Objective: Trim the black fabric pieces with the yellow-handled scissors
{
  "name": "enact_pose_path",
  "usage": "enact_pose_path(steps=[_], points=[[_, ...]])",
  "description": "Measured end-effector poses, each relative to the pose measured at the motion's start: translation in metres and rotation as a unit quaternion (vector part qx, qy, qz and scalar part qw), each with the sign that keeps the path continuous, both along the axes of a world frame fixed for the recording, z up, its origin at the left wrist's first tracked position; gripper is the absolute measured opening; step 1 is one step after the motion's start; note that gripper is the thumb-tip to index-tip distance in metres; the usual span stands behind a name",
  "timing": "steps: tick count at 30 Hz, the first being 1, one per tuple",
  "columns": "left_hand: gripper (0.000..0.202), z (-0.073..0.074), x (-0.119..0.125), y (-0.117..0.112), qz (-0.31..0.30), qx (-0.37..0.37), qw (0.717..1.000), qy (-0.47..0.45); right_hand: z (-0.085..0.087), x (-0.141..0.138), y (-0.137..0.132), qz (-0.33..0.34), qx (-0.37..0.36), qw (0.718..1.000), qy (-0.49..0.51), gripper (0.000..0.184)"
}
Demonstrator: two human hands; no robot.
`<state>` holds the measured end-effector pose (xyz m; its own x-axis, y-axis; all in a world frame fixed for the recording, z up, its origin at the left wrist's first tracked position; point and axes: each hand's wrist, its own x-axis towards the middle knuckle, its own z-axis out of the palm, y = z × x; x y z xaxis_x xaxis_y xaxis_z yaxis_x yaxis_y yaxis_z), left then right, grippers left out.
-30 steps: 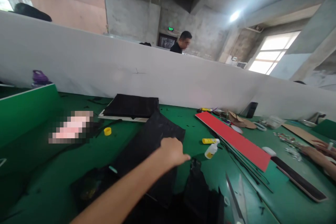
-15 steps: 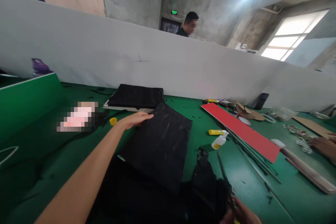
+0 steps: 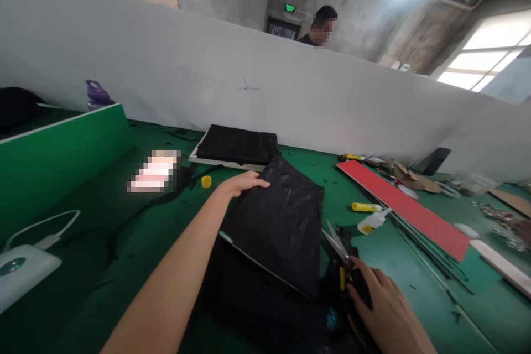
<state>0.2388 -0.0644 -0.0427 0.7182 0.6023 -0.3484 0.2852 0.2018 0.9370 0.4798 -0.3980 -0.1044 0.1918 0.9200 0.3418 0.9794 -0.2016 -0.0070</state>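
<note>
My left hand [image 3: 244, 182] grips the upper left edge of a black-covered panel [image 3: 282, 221], thumb on top. This panel is tilted, and a thin pale line shows along its lower edge. My right hand [image 3: 377, 293] holds a pair of scissors [image 3: 338, 244], with the blades apart and their tips close to the panel's right edge. Dark material lies under the panel and around the scissors; its form is hard to make out. Behind the panel is a stack of black sheets [image 3: 238, 142] on a pale base.
To the right are a yellow tube [image 3: 365, 207], a white glue bottle [image 3: 372, 222] and a long red board [image 3: 402, 207]. A yellow cap [image 3: 206, 181] and a white power bank [image 3: 27, 274] with a cable are at left. A white partition [image 3: 199, 77] runs behind; a person stands beyond it.
The scissors have come up beside the panel's right edge, their blades now spread. My left hand still holds the panel. The view has shifted left, so the surroundings appear further right.
</note>
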Motion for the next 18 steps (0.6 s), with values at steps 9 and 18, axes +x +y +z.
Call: enact_pose_path(steps=[9, 18], points=[[0.028, 0.062, 0.013, -0.026, 0.058, 0.066, 0.994, -0.059, 0.052, -0.066, 0.006, 0.172, 0.151, 0.973, 0.008, 0.016], [0.030, 0.162, -0.017, -0.094, 0.199, 0.193, 0.926, -0.257, 0.020, -0.125, 0.021, 0.226, 0.200, 0.953, 0.012, 0.027]])
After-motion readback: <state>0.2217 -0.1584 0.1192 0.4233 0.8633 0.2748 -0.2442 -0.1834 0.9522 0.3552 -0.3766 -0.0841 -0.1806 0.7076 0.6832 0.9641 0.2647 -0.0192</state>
